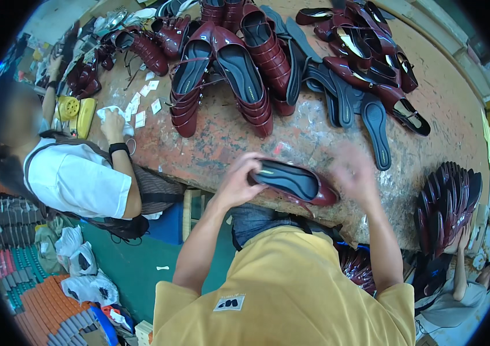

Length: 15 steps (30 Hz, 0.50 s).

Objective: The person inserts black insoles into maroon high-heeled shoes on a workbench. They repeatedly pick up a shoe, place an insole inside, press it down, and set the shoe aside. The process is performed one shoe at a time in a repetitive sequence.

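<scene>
My left hand [239,183] is closed around the heel end of a dark red patent flat shoe [327,195]. The shoe lies level at the table's near edge, its opening up and toe pointing right; a dark insole shows inside. My right hand [353,173] hovers just past the toe, blurred by motion, so its fingers cannot be made out. Beyond the right hand, a loose dark insole [376,132] lies on the worn table [216,155]. Several red shoes [259,106] stand in front of me in a bunch.
More red shoes [395,98] and stacked insoles [328,86] cover the far right. White paper tags [140,119] lie scattered at left. A co-worker in white [83,179] wipes beside a yellow telephone [85,115]. Another person [464,300] touches a shoe stack [444,207] at right.
</scene>
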### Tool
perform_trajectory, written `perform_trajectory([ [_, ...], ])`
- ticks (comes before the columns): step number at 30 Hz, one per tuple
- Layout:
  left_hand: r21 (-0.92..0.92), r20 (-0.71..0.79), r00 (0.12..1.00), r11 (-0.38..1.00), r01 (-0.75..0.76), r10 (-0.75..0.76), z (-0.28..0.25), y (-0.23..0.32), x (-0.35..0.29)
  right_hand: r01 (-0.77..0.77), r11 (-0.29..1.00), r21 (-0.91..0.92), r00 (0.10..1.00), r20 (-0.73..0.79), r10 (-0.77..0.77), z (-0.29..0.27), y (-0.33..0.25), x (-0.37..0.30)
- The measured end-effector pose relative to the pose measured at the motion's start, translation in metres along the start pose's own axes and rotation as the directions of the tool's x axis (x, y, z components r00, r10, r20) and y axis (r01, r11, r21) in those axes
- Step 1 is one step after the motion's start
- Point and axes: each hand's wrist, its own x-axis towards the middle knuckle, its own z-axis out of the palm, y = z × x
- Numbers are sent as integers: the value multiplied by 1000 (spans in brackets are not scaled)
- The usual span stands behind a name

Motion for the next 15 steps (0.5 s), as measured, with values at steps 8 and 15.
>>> perform_trajectory([
  [8,168,-599,773,910,378,-211,-69,-37,-123,-469,856,-216,856,-351,380,-30,82,3],
  [15,760,-488,862,550,346,133,-20,38,3,-392,355,849,783,106,613,-27,45,-46],
])
